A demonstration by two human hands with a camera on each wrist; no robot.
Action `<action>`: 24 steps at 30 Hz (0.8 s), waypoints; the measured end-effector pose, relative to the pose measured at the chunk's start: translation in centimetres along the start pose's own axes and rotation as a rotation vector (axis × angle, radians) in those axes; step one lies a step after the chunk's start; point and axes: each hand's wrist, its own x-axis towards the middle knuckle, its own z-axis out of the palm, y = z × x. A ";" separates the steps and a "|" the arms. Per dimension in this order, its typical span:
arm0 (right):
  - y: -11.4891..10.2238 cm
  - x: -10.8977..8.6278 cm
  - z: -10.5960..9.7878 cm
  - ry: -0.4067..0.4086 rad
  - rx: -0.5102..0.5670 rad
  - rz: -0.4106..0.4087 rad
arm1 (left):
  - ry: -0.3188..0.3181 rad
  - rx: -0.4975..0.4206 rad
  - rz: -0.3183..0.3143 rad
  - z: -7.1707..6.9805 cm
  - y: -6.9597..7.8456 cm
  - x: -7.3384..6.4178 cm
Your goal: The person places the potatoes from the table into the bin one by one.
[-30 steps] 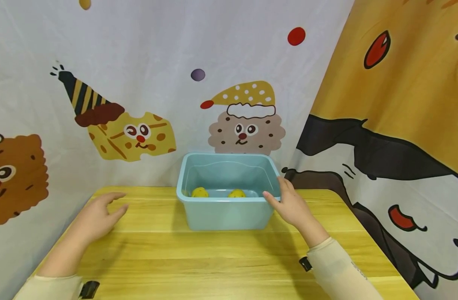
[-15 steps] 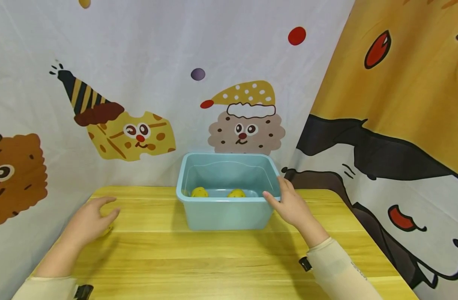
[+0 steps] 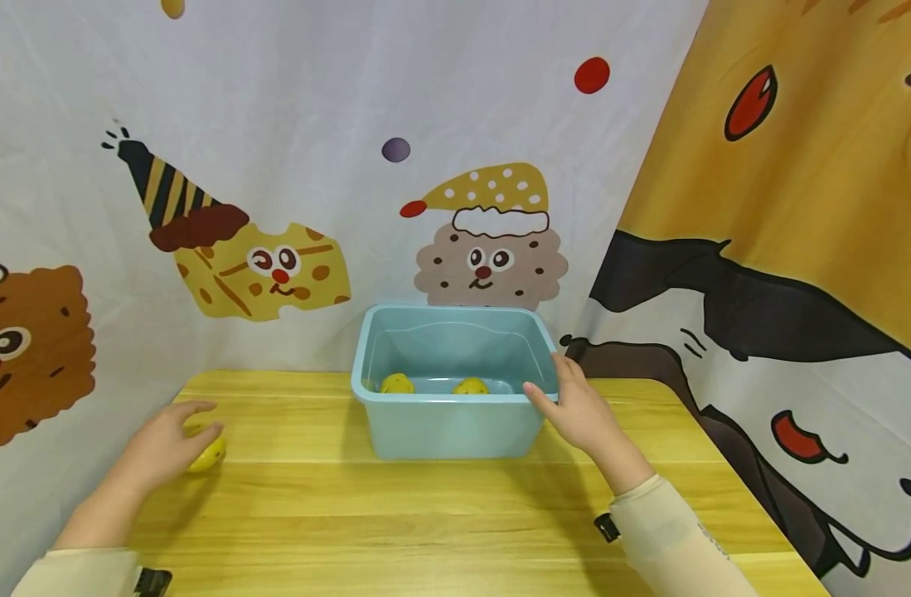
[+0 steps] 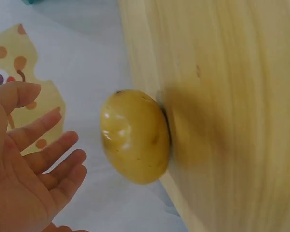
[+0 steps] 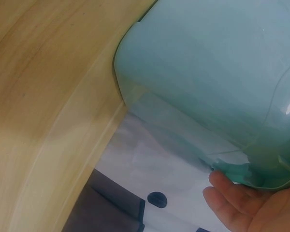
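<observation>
A yellow potato (image 3: 211, 455) lies on the table at the left, partly covered by my left hand (image 3: 157, 448) in the head view. In the left wrist view the whole potato (image 4: 134, 137) shows, smooth with a few dark specks. The spread, slightly bent fingers of that hand (image 4: 34, 159) are beside it with a gap between. My right hand (image 3: 582, 414) grips the front right corner of a light blue plastic bin (image 3: 455, 429), thumb over the rim. From the right wrist, its fingertips show under the rim of the bin (image 5: 198, 72). Inside lie two potatoes, one left (image 3: 398, 383), one right (image 3: 471, 385).
The bin stands toward the back of a wooden table (image 3: 395, 522). Right behind the table's back edge hangs a white curtain (image 3: 298, 108) with cartoon prints. Another printed curtain (image 3: 768, 182) closes off the right side.
My left hand has moved left and a little toward me, and the potato beneath it has come into view. The right hand and the bin stay in place.
</observation>
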 end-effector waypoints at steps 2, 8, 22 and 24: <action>0.0 0.0 0.0 -0.002 0.002 0.001 | -0.003 0.007 -0.001 0.1 -0.5 0.1; 0.1 0.0 0.1 -0.001 0.003 0.004 | -0.013 0.028 -0.008 0.2 -1.5 0.2; -0.1 -0.1 -0.1 0.000 0.007 -0.001 | -0.038 0.038 -0.002 0.7 -2.9 0.2; -0.1 -0.1 -0.1 0.000 0.007 0.001 | -0.033 0.037 0.004 0.9 -2.9 0.1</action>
